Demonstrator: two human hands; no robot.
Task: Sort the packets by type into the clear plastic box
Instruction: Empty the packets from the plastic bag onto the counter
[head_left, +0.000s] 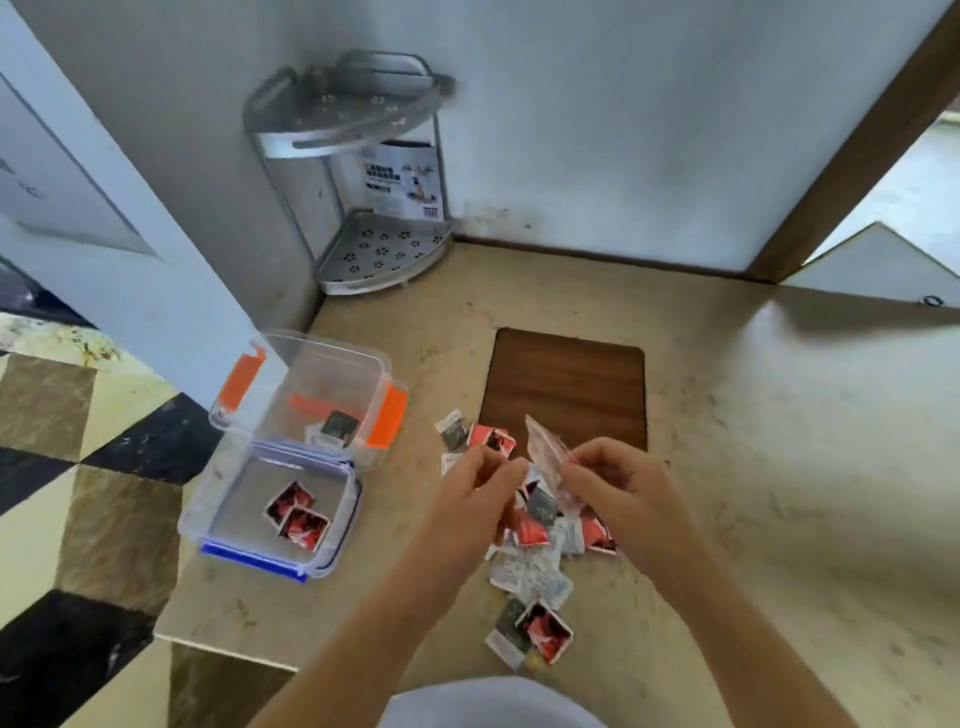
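Observation:
A clear plastic box (317, 364) with orange clasps stands open at the left of the counter, with a black packet (338, 423) inside. Its lid (241, 499) with blue clasps lies in front and holds two red packets (297, 514). A loose pile of red, black and white packets (537, 540) lies in the middle, partly hidden under my hands. My right hand (618, 483) holds a crumpled clear plastic bag (545, 447) above the pile. My left hand (483, 483) pinches the bag's left edge.
A dark wooden board (566, 384) lies just behind the pile. More packets lie by the board's near left corner (475, 434) and close to me (535, 631). A metal corner rack (384, 249) stands at the back wall. The counter edge (171, 597) drops to tiled floor on the left.

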